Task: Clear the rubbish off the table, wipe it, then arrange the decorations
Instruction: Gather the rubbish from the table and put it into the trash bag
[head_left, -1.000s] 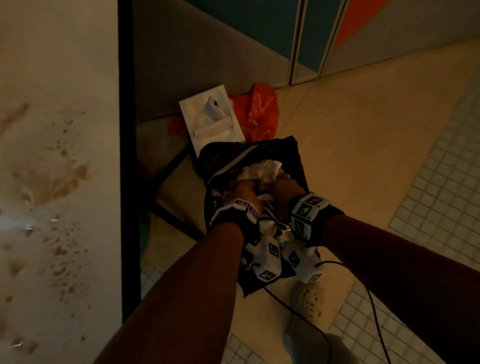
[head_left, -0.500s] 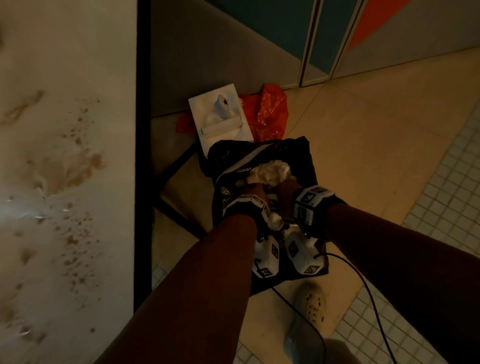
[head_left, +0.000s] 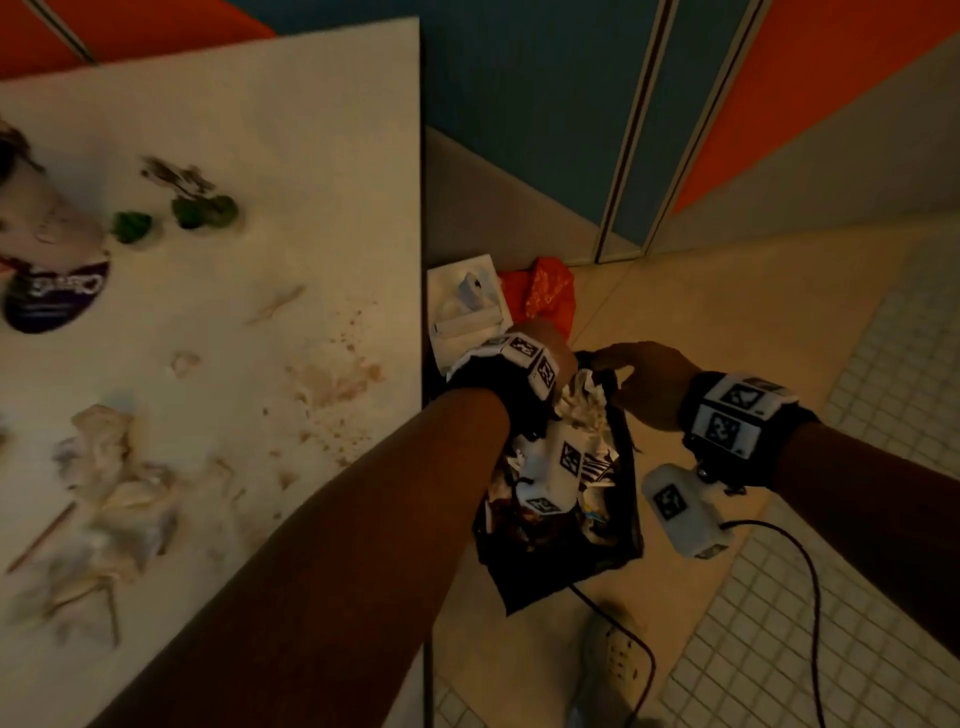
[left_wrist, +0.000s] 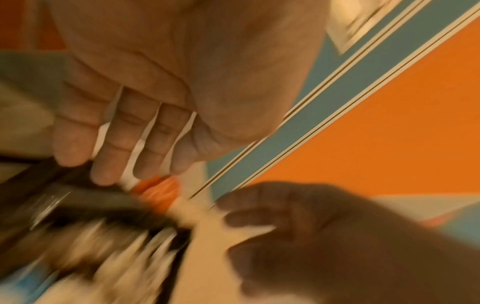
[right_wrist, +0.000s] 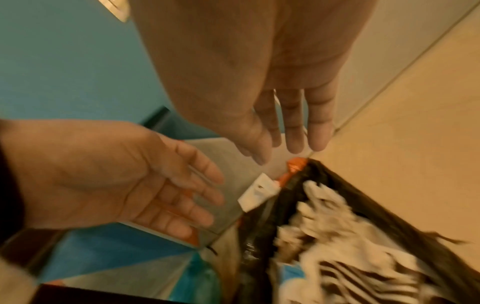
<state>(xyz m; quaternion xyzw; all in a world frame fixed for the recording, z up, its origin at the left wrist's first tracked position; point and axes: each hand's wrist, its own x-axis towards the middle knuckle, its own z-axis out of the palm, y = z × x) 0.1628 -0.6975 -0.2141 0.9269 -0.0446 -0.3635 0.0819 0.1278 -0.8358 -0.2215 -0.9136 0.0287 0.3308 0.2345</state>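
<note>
Both hands empty, fingers straight and loosely spread. Left hand (right_wrist: 124, 185) hovers palm-open beside the bag mouth; right hand (right_wrist: 285, 115) hangs above it, fingertips pointing down, touching nothing that shows. Below them the black rubbish bag (head_left: 621, 540) stands open on the floor, just off the table's right edge, stuffed near the brim with crumpled white paper (head_left: 582, 410) and wrappers. Behind the bag, against the wall: a white box (head_left: 462, 306) and an orange plastic bag (head_left: 550, 286). The table (head_left: 322, 156) is far from clear: crumpled tissues (head_left: 114, 478) near the front, a purple wrapper (head_left: 52, 296) at the left edge, green scraps (head_left: 202, 210), thin sticks, brownish splatter stains (head_left: 337, 379) toward the right side. Judgement: rubbish clearing is partway; wiping and decorations not begun. Risks: the bag looks floppy and full, so another load dropped from above could spill over the rim or tip it; the wrist cable (head_left: 795, 551) trails close to the bag and could snag it; sweeping tissues across the stains would likely smear them.
</note>
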